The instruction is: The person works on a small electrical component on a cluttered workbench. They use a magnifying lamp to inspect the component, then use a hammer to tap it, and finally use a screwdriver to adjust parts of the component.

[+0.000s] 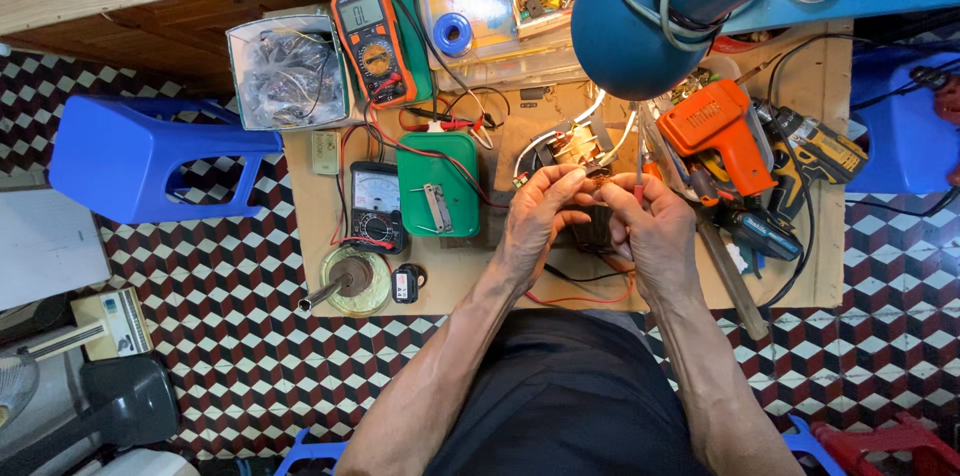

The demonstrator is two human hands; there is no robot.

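Both hands, left (535, 221) and right (650, 226), close fingers on a small wired electrical part (585, 151) held between them, above the cluttered wooden counter (500, 281).

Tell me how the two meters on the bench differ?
The orange meter has a grey digital screen; the black meter has a white needle dial. The orange meter is longer and lies tilted near the bench's far edge; the black meter lies straighter, left of the left hand. Both have a round selector knob and red leads.
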